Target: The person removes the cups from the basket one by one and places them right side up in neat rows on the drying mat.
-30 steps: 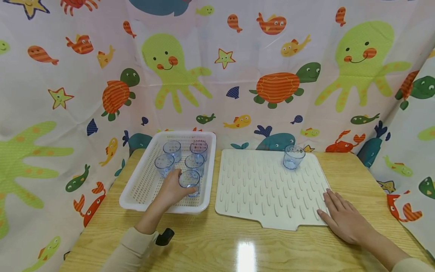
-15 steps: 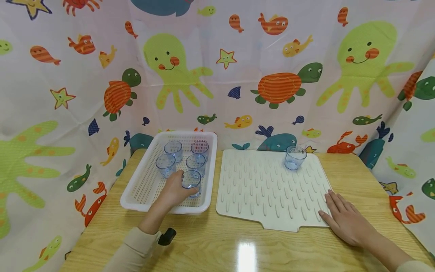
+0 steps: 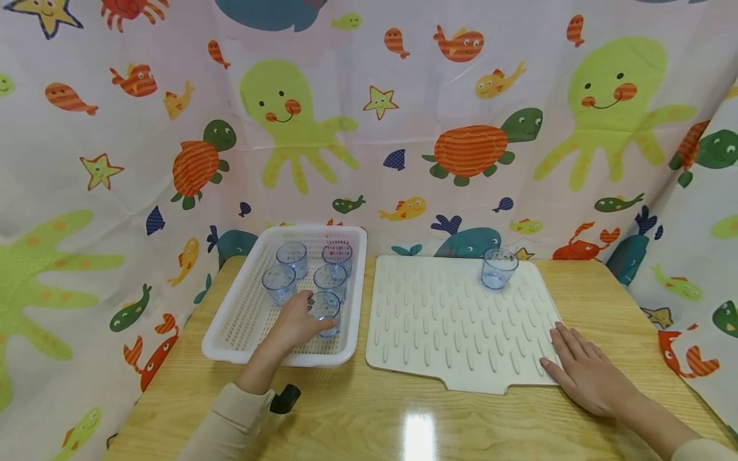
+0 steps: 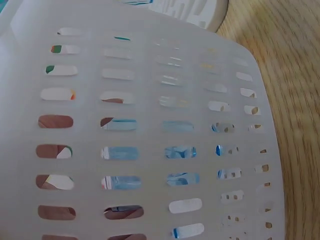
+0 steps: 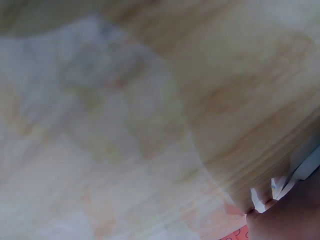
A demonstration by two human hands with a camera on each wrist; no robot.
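My left hand (image 3: 295, 323) reaches into a white slotted plastic basket (image 3: 233, 349), thumb and fingers around the rim of the nearest clear bluish glass (image 3: 328, 310). That glass stands upright at the basket's front right. Several similar glasses, such as the one at the left (image 3: 280, 291), stand behind it. In the left wrist view the basket's wall (image 4: 87, 135) fills most of the picture, with blue glass showing through its slots. My right hand (image 3: 590, 371) lies flat, fingers straight, at the right edge of a cream ridged draining board (image 3: 429, 336); it grips nothing.
One more glass (image 3: 498, 272) stands upright at the board's back right corner. The board's short spout (image 3: 475, 382) points toward the front of the wooden table (image 3: 346, 416). A curtain with sea animals (image 3: 357, 147) hangs close behind and at both sides.
Almost nothing differs: the left hand and its glass have shifted very slightly to the right within the basket. The right hand stays at the board's edge.
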